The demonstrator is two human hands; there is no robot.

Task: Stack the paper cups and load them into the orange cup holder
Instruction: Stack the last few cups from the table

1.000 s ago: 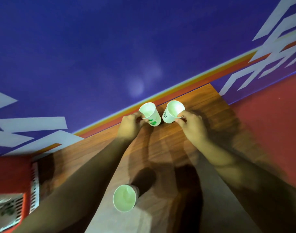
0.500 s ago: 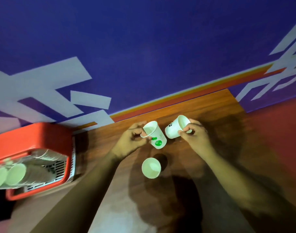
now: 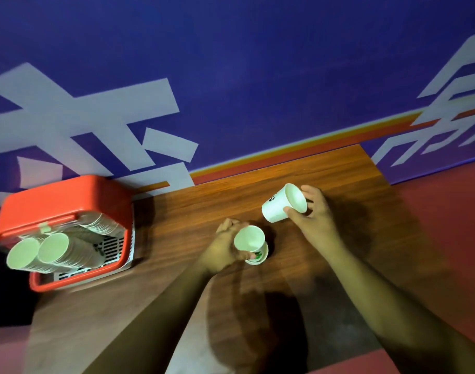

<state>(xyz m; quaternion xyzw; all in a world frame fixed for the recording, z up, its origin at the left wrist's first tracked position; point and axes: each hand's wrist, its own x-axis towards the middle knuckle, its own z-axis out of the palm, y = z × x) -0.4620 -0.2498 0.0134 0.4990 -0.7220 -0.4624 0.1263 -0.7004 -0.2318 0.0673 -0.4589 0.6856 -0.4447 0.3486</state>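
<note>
Head view: right of the part-filled orange cup holder [image 3: 61,201], left hand [image 3: 224,251] grips a paper cup [image 3: 249,238] over a standing cup [image 3: 260,257], right hand [image 3: 316,218] grips a tilted cup [image 3: 281,207]; nesting and loading remain.

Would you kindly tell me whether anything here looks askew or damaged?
Nothing damaged or spilled. The cup in the right hand is tilted sideways, and two cup stacks jut from the orange cup holder.
</note>
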